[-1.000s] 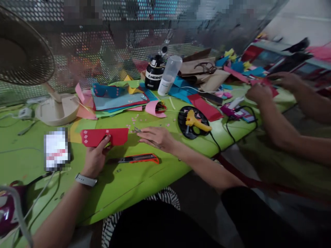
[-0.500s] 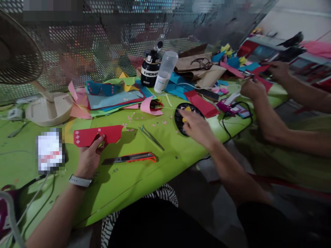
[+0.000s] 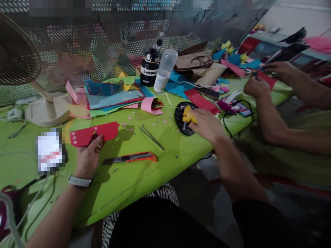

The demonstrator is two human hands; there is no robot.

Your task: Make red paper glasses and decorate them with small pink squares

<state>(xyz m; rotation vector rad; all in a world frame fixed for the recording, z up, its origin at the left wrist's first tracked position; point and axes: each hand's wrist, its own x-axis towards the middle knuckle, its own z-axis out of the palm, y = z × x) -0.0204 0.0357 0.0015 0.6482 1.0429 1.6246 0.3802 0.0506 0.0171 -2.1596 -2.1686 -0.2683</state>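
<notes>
My left hand (image 3: 88,156) pinches a pair of red paper glasses (image 3: 108,131) at its lower middle. Small pink diamond pieces dot the left end and the bridge of the glasses. My right hand (image 3: 208,125) is closed around a yellow tool (image 3: 189,115) that looks like a small glue gun, its tip pointing down over a round black dish (image 3: 178,120). Between my hands, tweezers (image 3: 152,137) and an orange utility knife (image 3: 139,157) lie on the green table (image 3: 160,175). Tiny pink paper pieces (image 3: 131,129) are scattered beyond the tweezers.
Blue paper glasses (image 3: 102,88) rest on stacked coloured sheets (image 3: 113,100). Behind stand a black bottle (image 3: 149,70) and a clear bottle (image 3: 165,70). A fan (image 3: 46,110) is at left, near a phone (image 3: 50,151). At right, another person's hands (image 3: 257,88) hold red paper.
My right hand has closed on the yellow tool and drawn slightly right, so more of the tool shows. My left hand has shifted the red glasses slightly left and tilted them.
</notes>
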